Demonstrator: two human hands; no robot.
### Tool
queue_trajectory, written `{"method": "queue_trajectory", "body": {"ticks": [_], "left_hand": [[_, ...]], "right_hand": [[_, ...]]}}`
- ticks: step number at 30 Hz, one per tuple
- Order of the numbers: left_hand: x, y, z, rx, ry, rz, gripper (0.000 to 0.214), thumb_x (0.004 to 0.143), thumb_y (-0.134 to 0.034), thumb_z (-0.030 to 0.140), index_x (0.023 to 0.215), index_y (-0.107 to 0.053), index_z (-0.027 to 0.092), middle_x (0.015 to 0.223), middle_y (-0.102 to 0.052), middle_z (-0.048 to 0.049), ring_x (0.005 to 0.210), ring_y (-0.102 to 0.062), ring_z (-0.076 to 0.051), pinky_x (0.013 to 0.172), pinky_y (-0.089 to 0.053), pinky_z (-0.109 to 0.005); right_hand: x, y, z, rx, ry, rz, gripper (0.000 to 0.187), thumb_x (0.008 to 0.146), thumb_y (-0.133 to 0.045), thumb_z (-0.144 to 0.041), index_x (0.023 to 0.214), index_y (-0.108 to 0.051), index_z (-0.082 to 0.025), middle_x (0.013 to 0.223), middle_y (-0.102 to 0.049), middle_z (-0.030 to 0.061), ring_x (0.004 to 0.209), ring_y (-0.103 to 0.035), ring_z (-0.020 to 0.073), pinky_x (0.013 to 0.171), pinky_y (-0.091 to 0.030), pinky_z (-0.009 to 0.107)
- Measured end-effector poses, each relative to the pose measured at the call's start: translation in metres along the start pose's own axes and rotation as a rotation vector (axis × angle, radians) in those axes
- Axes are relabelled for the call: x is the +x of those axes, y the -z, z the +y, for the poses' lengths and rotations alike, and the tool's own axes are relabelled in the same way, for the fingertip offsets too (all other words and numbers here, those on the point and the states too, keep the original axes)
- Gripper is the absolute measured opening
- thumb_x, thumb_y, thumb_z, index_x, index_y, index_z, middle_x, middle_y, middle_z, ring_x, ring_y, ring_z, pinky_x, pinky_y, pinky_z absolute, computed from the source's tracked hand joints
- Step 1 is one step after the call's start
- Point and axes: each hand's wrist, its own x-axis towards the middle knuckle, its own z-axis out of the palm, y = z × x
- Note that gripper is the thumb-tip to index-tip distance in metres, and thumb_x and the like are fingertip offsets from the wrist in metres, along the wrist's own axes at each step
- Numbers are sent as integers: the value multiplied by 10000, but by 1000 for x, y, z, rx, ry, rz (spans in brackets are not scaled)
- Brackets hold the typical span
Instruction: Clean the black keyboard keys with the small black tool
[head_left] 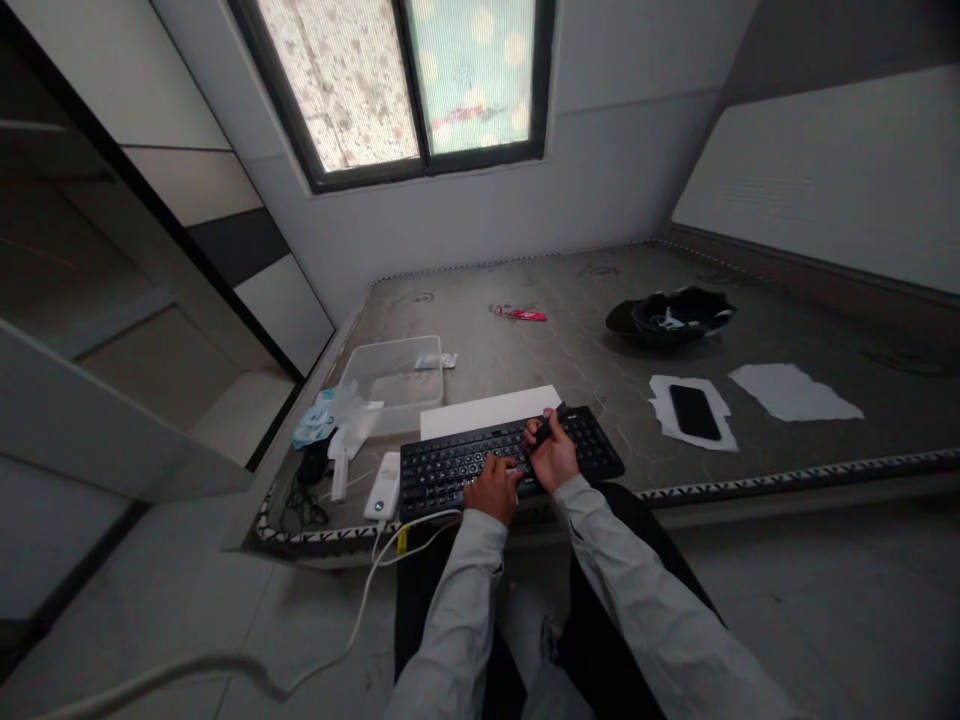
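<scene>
A black keyboard lies near the front edge of a bare grey mattress. My left hand rests curled on the keys at the keyboard's middle, fingers pressed down on them. My right hand is closed round a small black tool that points up and away over the keyboard's right half. Both sleeves are light grey. A white sheet lies just behind the keyboard.
Left of the keyboard are a white power bank with its cable, a clear plastic tray and small packets. To the right lie a black phone on white paper, another paper and a black helmet. A red wrapper lies farther back.
</scene>
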Motion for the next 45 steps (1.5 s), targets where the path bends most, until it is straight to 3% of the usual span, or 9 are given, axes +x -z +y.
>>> {"method": "queue_trajectory", "body": {"ticks": [13, 18, 32, 39, 45], "left_hand": [[-2, -9, -2, -34, -21, 95, 252, 887, -445, 441, 1087, -566, 347, 1104, -569, 16, 814, -628, -144, 587, -426, -244], [-3, -10, -2, -60, -8, 117, 251, 875, -475, 438, 1081, -581, 342, 1091, -574, 8, 831, -618, -137, 614, -431, -234], [-3, -15, -4, -69, -8, 166, 235, 859, -504, 448, 1049, -599, 348, 1059, -586, 11, 798, -615, -129, 579, -413, -224], [-3, -13, -2, -62, 15, 150, 253, 852, -513, 455, 1058, -600, 338, 1054, -577, 5, 794, -604, -125, 598, -413, -226], [-2, -10, -2, -84, 17, 124, 252, 854, -512, 452, 1068, -603, 357, 1078, -577, 11, 821, -611, -128, 604, -420, -226]], "right_hand": [[-4, -8, 9, -198, 104, -9, 292, 767, -605, -503, 833, -455, -261, 629, -485, -47, 521, -436, 115, 511, -365, 242], [-3, -7, 5, -128, 57, -52, 274, 782, -585, -497, 836, -438, -273, 628, -474, -59, 489, -424, 98, 504, -362, 229], [10, -9, 4, -213, -115, -61, 310, 749, -628, -501, 864, -447, -277, 601, -509, -71, 465, -416, 89, 444, -329, 194], [1, -5, 4, -168, -67, 2, 323, 751, -624, -513, 924, -461, -293, 597, -523, -65, 509, -484, 109, 458, -379, 202], [-2, 2, 14, -189, 53, 3, 318, 740, -672, -436, 888, -438, -280, 619, -528, -68, 496, -446, 89, 455, -352, 188]]}}
